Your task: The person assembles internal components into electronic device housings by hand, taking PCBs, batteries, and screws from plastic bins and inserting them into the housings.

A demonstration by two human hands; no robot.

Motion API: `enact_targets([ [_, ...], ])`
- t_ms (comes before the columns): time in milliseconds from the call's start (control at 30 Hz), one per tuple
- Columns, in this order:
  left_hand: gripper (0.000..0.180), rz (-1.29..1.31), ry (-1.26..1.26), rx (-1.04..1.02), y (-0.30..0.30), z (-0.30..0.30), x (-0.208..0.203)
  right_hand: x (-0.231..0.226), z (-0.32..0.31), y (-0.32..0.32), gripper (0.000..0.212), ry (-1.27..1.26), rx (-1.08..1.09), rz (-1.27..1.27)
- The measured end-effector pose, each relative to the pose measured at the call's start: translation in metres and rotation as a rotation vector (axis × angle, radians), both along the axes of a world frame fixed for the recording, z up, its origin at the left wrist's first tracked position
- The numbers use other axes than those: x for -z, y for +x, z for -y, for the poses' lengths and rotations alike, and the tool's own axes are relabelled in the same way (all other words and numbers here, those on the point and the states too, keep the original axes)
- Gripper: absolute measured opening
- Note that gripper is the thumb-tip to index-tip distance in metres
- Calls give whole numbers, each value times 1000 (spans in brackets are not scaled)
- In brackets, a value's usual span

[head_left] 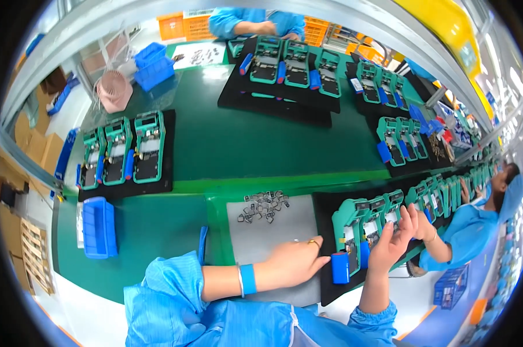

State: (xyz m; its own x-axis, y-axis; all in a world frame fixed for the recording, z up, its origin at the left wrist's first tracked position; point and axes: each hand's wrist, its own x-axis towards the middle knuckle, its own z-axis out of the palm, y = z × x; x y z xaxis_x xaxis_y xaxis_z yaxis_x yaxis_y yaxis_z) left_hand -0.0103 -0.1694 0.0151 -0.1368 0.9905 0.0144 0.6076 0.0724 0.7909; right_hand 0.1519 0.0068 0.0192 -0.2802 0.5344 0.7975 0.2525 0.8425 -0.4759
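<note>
nearest, the left grip (293, 263) hangs low over the right side of a grey mat (244, 243), fingers curled under and thumb pointing at a blue cylinder (341, 268). the fingertips are hidden, so i cannot tell whether it pinches anything; the thumb is just beside the cylinder, contact unclear. the right grip (391, 243) is raised and open, fingers loosely apart before a row of green housings (348, 211), with nothing visible in it. those housings rest on a black mat (325, 225), the closest one with the blue cylinder at its lower end.

to do this well, i would let the right grip steady a housing by its rim while the left works with light fingertips, pressing on none of the exposed inner parts. the cylinder looks easy to knock, so the left wrist should come in from the side, clear of it.

a little farther, small metallic pieces (264, 205) lie scattered on the far part of the grey mat; picking them singly, from the edge of the heap, should avoid lifting two at once.

a blue bin (102, 251) stands to the left on the green worktop (203, 150). beyond it, three more housings (148, 144) rest on a dark mat, and farthest off, across the worktop, a co-worker's hands (256, 28) are busy.
</note>
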Motion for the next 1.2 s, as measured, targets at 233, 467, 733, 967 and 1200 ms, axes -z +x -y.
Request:
enact_targets([
  [233,39,-26,88,44,-15,-3,17,-8,-20,1,38,-187,-48,33],
  [467,36,-209,-160,159,-67,-10,-7,-58,-53,-101,40,78,-171,488],
  [733,34,-276,442,-637,-253,-65,-6,7,-216,-218,49,-372,-117,396],
  [967,58,86,307,-1009,-386,-96,26,-8,-215,-288,57,-1010,-166,105],
  [1200,62,268,252,-901,-385,-101,15,6,-221,-294,59,-626,-23,376],
])
